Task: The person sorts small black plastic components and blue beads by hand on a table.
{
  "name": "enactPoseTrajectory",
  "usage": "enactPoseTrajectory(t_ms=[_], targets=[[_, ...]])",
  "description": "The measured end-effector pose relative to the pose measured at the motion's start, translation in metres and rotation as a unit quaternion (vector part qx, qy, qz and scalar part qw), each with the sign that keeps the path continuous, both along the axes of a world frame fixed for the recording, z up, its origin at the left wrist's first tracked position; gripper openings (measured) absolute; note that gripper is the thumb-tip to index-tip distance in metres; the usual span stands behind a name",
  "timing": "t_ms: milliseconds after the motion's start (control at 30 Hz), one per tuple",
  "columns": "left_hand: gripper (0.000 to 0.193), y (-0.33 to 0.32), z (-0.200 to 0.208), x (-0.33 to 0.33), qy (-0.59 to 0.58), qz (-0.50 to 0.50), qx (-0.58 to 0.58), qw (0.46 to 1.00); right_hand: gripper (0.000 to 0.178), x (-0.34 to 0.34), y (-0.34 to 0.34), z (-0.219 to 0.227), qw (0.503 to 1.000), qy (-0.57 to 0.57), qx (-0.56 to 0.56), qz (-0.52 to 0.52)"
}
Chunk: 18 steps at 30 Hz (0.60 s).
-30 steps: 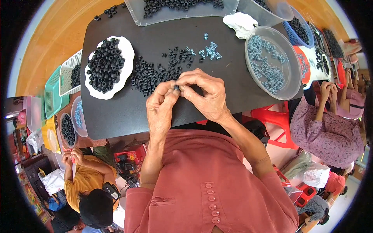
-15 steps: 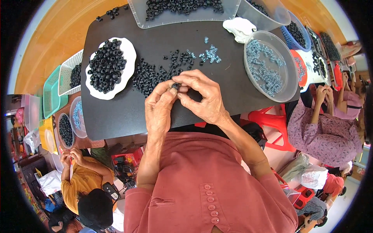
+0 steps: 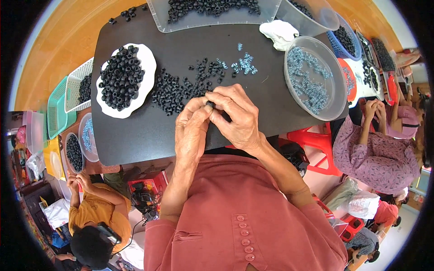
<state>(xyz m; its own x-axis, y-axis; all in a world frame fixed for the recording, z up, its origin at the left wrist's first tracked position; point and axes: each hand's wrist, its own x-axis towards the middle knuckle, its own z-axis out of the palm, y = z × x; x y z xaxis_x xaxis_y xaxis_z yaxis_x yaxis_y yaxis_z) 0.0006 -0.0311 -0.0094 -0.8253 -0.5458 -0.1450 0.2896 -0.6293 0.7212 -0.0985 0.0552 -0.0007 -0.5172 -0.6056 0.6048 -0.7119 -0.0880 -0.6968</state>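
Note:
In front of my chest, over the near part of the dark table [image 3: 131, 144], my two hands meet fingertip to fingertip. Between them sits a small black plastic piece [image 3: 210, 104], pinched by my left hand [image 3: 191, 126]. My right hand [image 3: 238, 118] is curled, its thumb and fingers pressed on the same piece; anything smaller inside the pinch is hidden. Just beyond lies a spread of loose small black plastic pieces [image 3: 169, 92]. Several small bluish metal springs [image 3: 246, 64] are scattered past my right hand.
A scalloped white plate [image 3: 147, 86] heaped with black pieces stands at left. To the right is a round clear tub [image 3: 332, 101] of springs, with a white cloth [image 3: 278, 34] beside it. A clear bin [image 3: 212, 22] stands at the far edge. Co-workers sit at both sides.
My joined hands have shifted slightly right and nearer to me, still pinching the black piece. The co-worker at lower left has moved their head and hands a little.

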Motion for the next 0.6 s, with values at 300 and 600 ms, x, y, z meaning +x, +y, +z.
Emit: enactPoseTrajectory(t_ms=[300,600], targets=[[0.016,-0.0013,-0.0058,0.0023,0.007,-0.005,0.006,1.0,0.034,-0.0028,0.0027,-0.0008,1.0,0.013,0.008,0.023],[0.018,-0.0033,-0.0062,0.0011,0.01,-0.008,-0.007,1.0,0.036,0.0045,0.0001,0.0028,0.999,-0.043,0.026,0.0]])
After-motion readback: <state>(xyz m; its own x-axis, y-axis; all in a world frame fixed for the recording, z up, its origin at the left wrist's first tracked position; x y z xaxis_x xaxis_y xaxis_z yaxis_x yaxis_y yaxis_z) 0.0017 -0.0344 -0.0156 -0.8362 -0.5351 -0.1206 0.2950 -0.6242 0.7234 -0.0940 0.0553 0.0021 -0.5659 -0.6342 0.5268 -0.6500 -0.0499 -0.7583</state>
